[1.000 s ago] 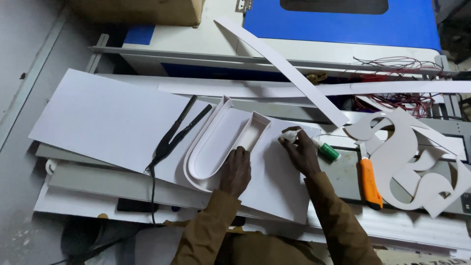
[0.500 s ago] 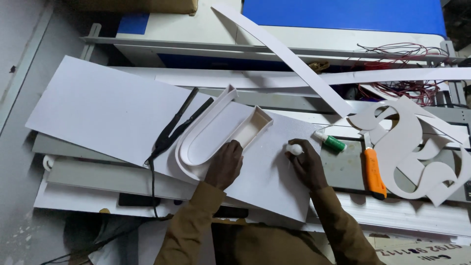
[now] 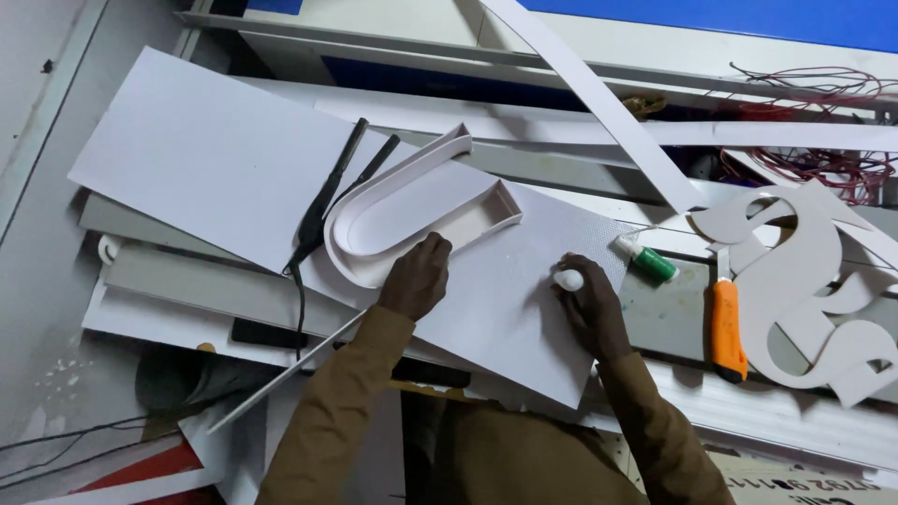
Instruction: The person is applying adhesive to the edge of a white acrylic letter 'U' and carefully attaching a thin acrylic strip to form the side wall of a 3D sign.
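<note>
My left hand (image 3: 416,278) presses flat on the near edge of the white U-shaped channel letter (image 3: 412,208), which lies on a white sheet (image 3: 524,309). My right hand (image 3: 585,301) curls around a small white piece (image 3: 568,279); just beyond it lies a green-capped glue tube (image 3: 647,260).

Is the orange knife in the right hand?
No, the orange knife lies on the bench apart from the right hand, whose fingers hold a small white object.
</note>
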